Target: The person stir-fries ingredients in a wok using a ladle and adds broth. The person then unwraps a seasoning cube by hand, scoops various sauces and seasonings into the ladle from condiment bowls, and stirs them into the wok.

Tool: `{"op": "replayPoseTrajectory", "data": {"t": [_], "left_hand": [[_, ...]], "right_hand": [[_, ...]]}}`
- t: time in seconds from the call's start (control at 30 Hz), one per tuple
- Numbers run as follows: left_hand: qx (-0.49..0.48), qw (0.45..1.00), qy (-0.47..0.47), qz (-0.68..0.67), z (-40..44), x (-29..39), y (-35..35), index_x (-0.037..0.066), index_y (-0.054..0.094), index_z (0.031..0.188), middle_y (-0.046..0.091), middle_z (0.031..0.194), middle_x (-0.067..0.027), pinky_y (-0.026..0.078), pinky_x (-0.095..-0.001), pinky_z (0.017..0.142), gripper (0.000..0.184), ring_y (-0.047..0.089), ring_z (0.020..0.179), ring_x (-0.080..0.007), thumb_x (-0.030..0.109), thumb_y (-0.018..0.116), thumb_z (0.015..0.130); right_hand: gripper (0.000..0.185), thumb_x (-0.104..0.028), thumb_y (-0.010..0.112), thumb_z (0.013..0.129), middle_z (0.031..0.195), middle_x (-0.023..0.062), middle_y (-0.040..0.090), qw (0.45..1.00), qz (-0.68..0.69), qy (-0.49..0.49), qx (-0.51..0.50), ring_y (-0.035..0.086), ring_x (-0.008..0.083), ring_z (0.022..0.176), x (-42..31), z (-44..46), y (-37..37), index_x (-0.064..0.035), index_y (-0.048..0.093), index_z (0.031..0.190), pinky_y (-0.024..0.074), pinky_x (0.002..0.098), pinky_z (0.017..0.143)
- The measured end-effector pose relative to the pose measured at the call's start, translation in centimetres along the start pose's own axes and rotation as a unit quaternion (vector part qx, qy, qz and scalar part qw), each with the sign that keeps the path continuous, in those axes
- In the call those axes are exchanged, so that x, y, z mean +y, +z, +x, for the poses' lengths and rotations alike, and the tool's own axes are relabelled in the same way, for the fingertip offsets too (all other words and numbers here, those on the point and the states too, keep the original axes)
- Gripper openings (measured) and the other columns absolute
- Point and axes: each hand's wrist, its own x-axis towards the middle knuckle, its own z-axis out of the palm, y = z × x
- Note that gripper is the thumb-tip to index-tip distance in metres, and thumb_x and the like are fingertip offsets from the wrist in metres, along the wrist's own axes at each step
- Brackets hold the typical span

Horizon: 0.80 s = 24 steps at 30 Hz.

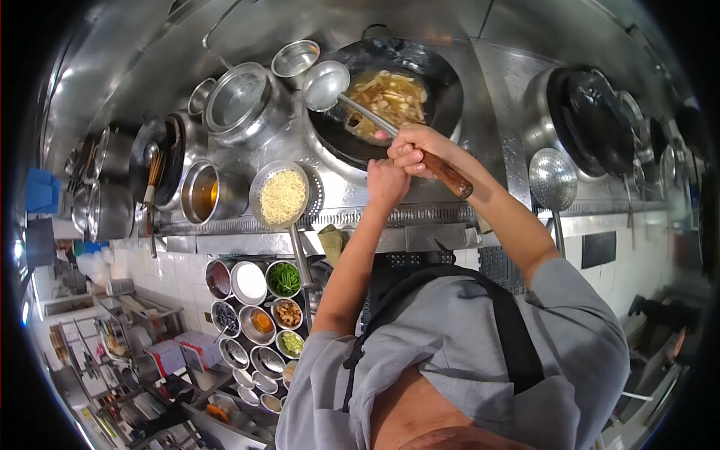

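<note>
My right hand is closed round the wooden handle of a ladle, whose bowl hangs over the left side of the wok. Inside the black wok lie pale sliced pieces in brownish liquid. At the wok's near rim, my left hand is closed on the edge, with its fingertips mostly hidden. Left of that hand, a strainer holding yellow noodles rests on the steel counter.
A lidded pot, a steel bowl and a pot of amber liquid stand to the left. Containers of ingredients, including chopped greens, sit below the counter edge. A perforated skimmer lies at the right.
</note>
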Motion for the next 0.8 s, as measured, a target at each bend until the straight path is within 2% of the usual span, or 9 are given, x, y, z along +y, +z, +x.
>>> {"op": "replayPoseTrajectory", "data": {"t": [0.13, 0.27, 0.37, 0.47, 0.6, 0.63, 0.67, 0.77, 0.8], "left_hand": [[0.057, 0.998, -0.017, -0.016, 0.1, -0.8, 2.0, 0.015, 0.069, 0.085, 0.068, 0.067, -0.0074, 0.045, -0.0455, 0.069, 0.018, 0.067, 0.063, -0.0304, 0.033, 0.069, 0.088], [0.07, 0.996, -0.013, -0.059, 0.2, -1.1, 0.9, 0.01, 0.063, 0.068, 0.067, 0.064, -0.0133, 0.042, -0.0455, 0.071, 0.03, 0.066, 0.063, -0.0325, 0.031, 0.07, 0.088], [0.078, 0.995, -0.022, -0.065, 0.2, -1.1, 0.4, 0.01, 0.062, 0.068, 0.066, 0.063, -0.0115, 0.043, -0.0459, 0.071, 0.028, 0.066, 0.063, -0.0328, 0.027, 0.071, 0.088], [0.073, 0.995, -0.025, -0.058, 0.1, -0.9, 0.1, 0.009, 0.064, 0.069, 0.066, 0.065, -0.0133, 0.044, -0.0481, 0.07, 0.024, 0.066, 0.064, -0.0344, 0.024, 0.069, 0.087], [0.033, 0.998, -0.025, -0.05, 0.1, -0.5, 1.5, 0.01, 0.068, 0.072, 0.067, 0.067, -0.0115, 0.043, -0.0476, 0.07, 0.016, 0.067, 0.069, -0.0336, 0.023, 0.072, 0.08], [0.018, 0.998, -0.021, -0.05, 0.2, -0.9, 1.7, 0.01, 0.068, 0.073, 0.067, 0.068, -0.0105, 0.043, -0.0473, 0.07, 0.016, 0.068, 0.072, -0.0329, 0.023, 0.073, 0.08], [-0.045, 0.999, 0.001, -0.029, 0.1, -0.5, -0.1, 0.008, 0.069, 0.089, 0.072, 0.081, -0.0116, 0.044, -0.0468, 0.073, 0.021, 0.07, 0.076, -0.0315, 0.028, 0.073, 0.083], [0.115, 0.948, -0.088, -0.283, 0.2, -0.5, 1.8, 0.007, 0.069, 0.097, 0.071, 0.094, -0.0159, 0.043, -0.0468, 0.073, 0.026, 0.069, 0.087, -0.0316, 0.026, 0.075, 0.08], [0.085, 0.972, -0.085, -0.201, 0.0, -1.2, 4.0, 0.006, 0.067, 0.102, 0.068, 0.102, -0.019, 0.044, -0.0483, 0.079, 0.027, 0.067, 0.092, -0.0319, 0.019, 0.075, 0.08]], "right_hand": [[0.037, -0.002, 0.051, 0.093, 0.066, -0.0035, 0.046, 0.998, -0.039, -0.013, 0.044, 0.045, 0.0042, 0.048, 1.4, -2.0, -1.9, -0.0058, 0.047, 0.13, 0.0365, 0.0227, 0.038], [0.035, -0.006, 0.054, 0.093, 0.065, -0.004, 0.045, 0.996, -0.072, -0.02, 0.057, 0.044, 0.0052, 0.048, 2.8, -2.8, -3.0, -0.0082, 0.046, 0.127, 0.0351, 0.0243, 0.039], [0.028, -0.007, 0.054, 0.093, 0.064, -0.0031, 0.044, 0.987, -0.14, -0.039, 0.073, 0.044, 0.0065, 0.047, 3.9, -3.1, -3.2, -0.0076, 0.048, 0.121, 0.0347, 0.0257, 0.037], [0.024, -0.001, 0.053, 0.087, 0.06, 0.0001, 0.046, 0.949, -0.287, -0.053, 0.122, 0.046, 0.0101, 0.043, 4.5, -3.2, -3.1, -0.0048, 0.049, 0.11, 0.0371, 0.0287, 0.036], [0.03, 0.001, 0.053, 0.083, 0.056, 0.0041, 0.047, 0.859, -0.467, -0.084, 0.19, 0.047, 0.0138, 0.039, 3.7, -2.2, -1.3, -0.0008, 0.049, 0.113, 0.0395, 0.032, 0.036], [0.033, 0.001, 0.052, 0.083, 0.057, 0.0042, 0.048, 0.87, -0.451, -0.108, 0.168, 0.047, 0.0136, 0.039, 3.2, -1.1, -1.0, -0.0001, 0.05, 0.115, 0.0392, 0.0319, 0.036], [0.035, 0.001, 0.052, 0.083, 0.057, 0.0042, 0.049, 0.88, -0.434, -0.131, 0.145, 0.047, 0.0135, 0.04, 2.8, 0.3, -0.4, 0.0006, 0.05, 0.118, 0.0389, 0.0319, 0.036], [0.045, -0.001, 0.053, 0.087, 0.06, 0.0032, 0.049, 0.923, -0.345, -0.163, 0.038, 0.047, 0.0117, 0.043, 1.6, 8.1, -1.0, 0.0025, 0.046, 0.131, 0.0384, 0.0296, 0.037], [0.042, -0.002, 0.054, 0.09, 0.061, 0.0017, 0.047, 0.953, -0.276, -0.125, 0.009, 0.047, 0.0105, 0.044, 0.6, 9.7, 0.5, 0.0024, 0.044, 0.13, 0.0382, 0.0282, 0.038]]}}
